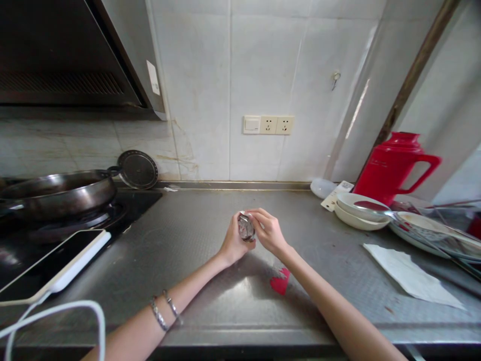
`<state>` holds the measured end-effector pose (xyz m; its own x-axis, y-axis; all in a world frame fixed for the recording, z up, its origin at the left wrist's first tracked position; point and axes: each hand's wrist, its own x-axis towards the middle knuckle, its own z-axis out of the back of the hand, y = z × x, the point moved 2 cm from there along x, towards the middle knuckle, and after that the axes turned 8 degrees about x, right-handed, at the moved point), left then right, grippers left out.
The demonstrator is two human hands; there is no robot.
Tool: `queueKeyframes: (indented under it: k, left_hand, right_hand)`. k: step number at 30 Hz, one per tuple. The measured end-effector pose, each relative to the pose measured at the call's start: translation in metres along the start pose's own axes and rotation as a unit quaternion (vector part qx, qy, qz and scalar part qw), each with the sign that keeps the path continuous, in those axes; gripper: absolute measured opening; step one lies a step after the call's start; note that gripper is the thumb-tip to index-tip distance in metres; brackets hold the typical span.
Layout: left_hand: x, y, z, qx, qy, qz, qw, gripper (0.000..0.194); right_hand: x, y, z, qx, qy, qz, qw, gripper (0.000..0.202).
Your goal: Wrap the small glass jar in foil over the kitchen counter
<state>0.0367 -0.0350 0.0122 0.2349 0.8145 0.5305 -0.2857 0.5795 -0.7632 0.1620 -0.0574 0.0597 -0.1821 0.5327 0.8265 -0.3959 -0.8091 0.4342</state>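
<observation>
My left hand (233, 244) is wrapped round a small can-like container (246, 228) with a round, shiny silver-grey end, held just above the steel counter. That end faces me, and the hand hides most of its side. At its upper right edge, the bent fingers of my right hand (267, 229) are pressed together. Whether they grip the rim or something small there is hard to make out. Below the hands, a torn red scrap (280, 283) lies on the counter (210, 296).
On the left, a pan (60, 193) sits on the black stove, with a phone (52, 265) and white cable in front. To the right are stacked bowls (361, 215), a red thermos (391, 168), plates (409, 228) and a white paper sheet (411, 276).
</observation>
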Motion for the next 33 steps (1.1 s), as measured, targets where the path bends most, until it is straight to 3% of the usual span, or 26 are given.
queueKeyframes:
  k: [7, 17, 20, 24, 28, 33]
  left_hand:
    - [0.000, -0.008, 0.001, -0.044, -0.022, 0.023, 0.999, 0.079]
    - [0.004, -0.004, -0.001, -0.136, -0.036, 0.061, 0.988, 0.075]
    - [0.006, -0.006, 0.003, -0.115, -0.044, 0.054, 0.991, 0.077]
    - [0.003, -0.008, 0.003, -0.045, -0.026, 0.038, 0.998, 0.079]
    - [-0.001, -0.004, -0.002, -0.002, -0.004, -0.002, 1.000, 0.084]
    - [0.000, 0.000, -0.005, -0.003, 0.007, -0.018, 1.000, 0.087]
  right_hand:
    - [-0.002, 0.009, 0.000, -0.034, 0.011, 0.061, 0.997, 0.023]
    - [-0.006, 0.022, -0.001, -0.026, 0.043, 0.137, 0.989, 0.022]
    - [-0.003, 0.020, 0.001, -0.006, -0.016, 0.089, 0.996, 0.024]
    - [0.003, 0.008, 0.006, 0.008, -0.122, -0.030, 0.992, 0.027]
    - [0.003, -0.004, 0.004, 0.022, -0.077, -0.133, 0.988, 0.030]
    - [0.001, -0.001, 0.002, 0.000, -0.014, -0.109, 0.994, 0.030]
